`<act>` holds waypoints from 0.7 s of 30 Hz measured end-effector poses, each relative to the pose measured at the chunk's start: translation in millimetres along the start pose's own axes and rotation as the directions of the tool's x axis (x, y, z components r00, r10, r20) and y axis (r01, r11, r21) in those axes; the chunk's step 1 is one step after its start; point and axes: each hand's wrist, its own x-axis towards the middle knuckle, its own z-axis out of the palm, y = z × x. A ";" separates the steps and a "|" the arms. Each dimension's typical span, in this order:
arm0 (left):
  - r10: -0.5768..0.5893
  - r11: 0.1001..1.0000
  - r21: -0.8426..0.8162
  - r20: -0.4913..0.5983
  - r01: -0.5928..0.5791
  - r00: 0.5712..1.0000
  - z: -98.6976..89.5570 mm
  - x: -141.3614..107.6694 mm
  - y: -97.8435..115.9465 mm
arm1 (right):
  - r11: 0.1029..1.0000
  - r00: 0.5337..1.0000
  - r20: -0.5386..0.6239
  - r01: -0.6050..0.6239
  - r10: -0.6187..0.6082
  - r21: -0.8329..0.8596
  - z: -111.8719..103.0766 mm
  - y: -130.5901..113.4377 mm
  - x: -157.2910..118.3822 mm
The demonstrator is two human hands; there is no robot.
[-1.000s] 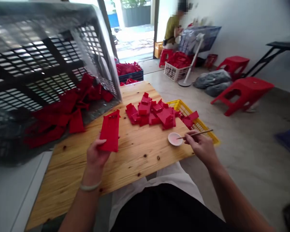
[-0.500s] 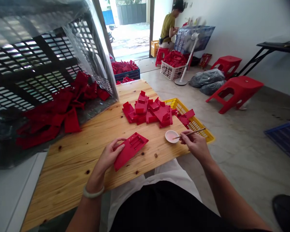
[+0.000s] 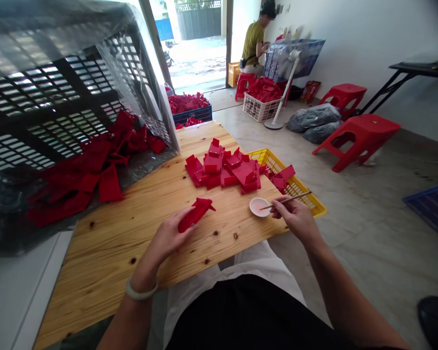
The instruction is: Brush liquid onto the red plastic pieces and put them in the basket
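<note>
My left hand (image 3: 167, 239) grips a flat red plastic piece (image 3: 194, 214) above the wooden board, turned edge-on so its face is hidden. My right hand (image 3: 294, 218) pinches a thin wooden stick (image 3: 286, 200), its tip just over a small white dish (image 3: 259, 207) holding pale pink liquid. Between my hands and farther back, a heap of similar red plastic pieces (image 3: 222, 171) lies on the pine board (image 3: 105, 257). Neither hand touches the heap.
A tilted dark crate (image 3: 54, 92) with loose red pieces overhangs the board's left side. A yellow crate (image 3: 272, 163) sits under its far edge. Farther off, a person (image 3: 254, 43) works near red stools (image 3: 357, 138), a white basket (image 3: 261, 108) and a blue crate (image 3: 191, 114).
My left hand has rotated the red piece from lying flat to edge-on and raised it slightly. My right hand and the stick have barely moved.
</note>
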 end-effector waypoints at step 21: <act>-0.289 -0.029 -0.953 0.296 0.300 0.911 47.7 -20.9 75.9 | 0.986 0.982 -0.158 0.124 -0.106 0.113 2.1 -38.3 -18.4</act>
